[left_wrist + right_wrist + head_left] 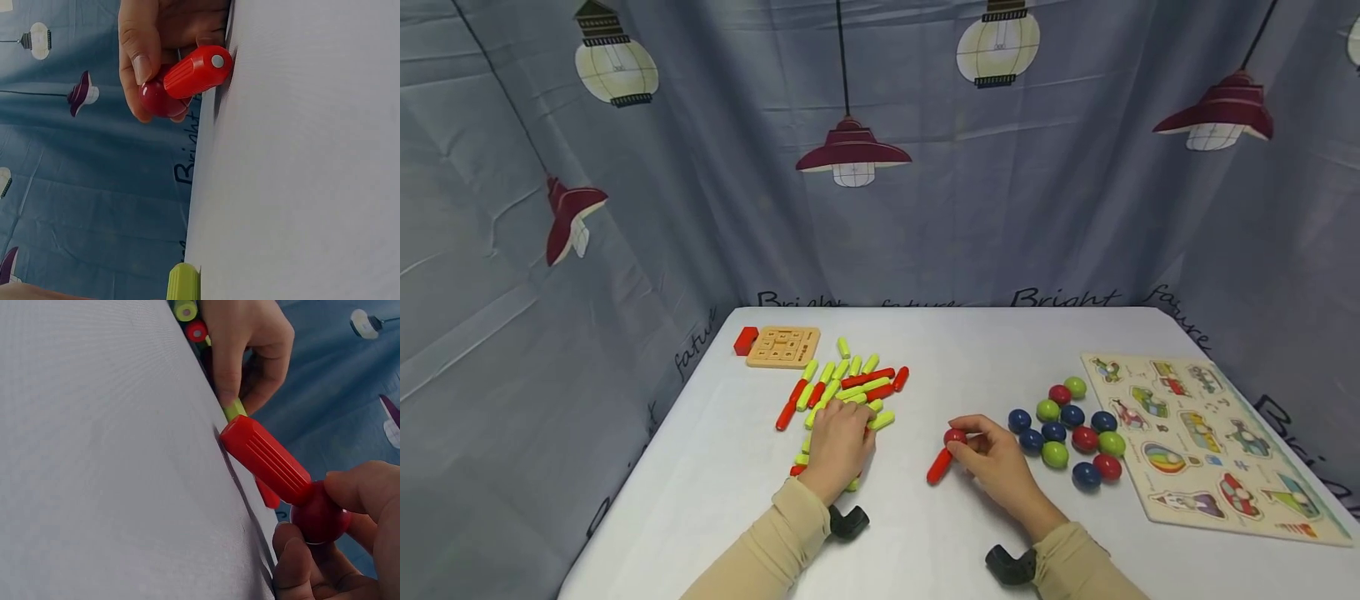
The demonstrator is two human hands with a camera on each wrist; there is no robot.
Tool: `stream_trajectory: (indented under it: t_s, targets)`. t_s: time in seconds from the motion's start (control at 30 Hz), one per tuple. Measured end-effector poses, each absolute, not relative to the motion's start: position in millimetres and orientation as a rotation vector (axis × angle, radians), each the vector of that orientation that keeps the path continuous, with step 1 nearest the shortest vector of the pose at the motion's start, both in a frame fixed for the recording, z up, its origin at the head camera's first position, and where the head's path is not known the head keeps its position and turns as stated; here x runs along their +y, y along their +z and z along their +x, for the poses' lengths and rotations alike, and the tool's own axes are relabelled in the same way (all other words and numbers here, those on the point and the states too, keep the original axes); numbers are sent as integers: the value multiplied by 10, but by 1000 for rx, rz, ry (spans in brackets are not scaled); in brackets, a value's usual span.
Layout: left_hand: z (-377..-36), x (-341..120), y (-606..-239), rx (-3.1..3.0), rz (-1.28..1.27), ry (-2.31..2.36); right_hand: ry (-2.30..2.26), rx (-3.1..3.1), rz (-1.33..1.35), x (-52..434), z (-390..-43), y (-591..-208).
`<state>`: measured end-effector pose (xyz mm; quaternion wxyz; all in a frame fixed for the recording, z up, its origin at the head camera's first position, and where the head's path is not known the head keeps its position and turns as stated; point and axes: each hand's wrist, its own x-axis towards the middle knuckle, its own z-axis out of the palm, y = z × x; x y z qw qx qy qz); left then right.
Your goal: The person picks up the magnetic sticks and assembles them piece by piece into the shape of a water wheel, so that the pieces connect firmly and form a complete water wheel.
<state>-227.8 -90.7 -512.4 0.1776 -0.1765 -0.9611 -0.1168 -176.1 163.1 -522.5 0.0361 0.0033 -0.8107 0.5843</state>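
Between thumb and fingers my right hand [997, 468] pinches a glossy red ball [320, 515]. A ridged red stick [267, 457] joins end-on to that ball and slants down to the white table; a small grey disc shows on its free end in the left wrist view. My left hand [839, 442] is over the pile of yellow-green and red sticks, fingers pointing down. In the right wrist view its thumb and fingertips pinch a yellow-green stick [235, 409]. Part of the pile is hidden beneath this hand.
Right of my right hand lie several loose balls, among them a blue ball [1086, 477] and a green ball [1056, 454]. Beyond them is a picture puzzle board [1138, 467]. A wooden number board [784, 347] and a red block [746, 340] sit at the back left.
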Motion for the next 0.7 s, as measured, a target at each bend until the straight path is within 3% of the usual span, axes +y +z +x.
stream_trajectory:
  t_s: [0.7]
  targets:
    - [-2214, -912, -5115, -2701, -666, -107, 1786, -2491, 18, 1637, -1760, -5235]
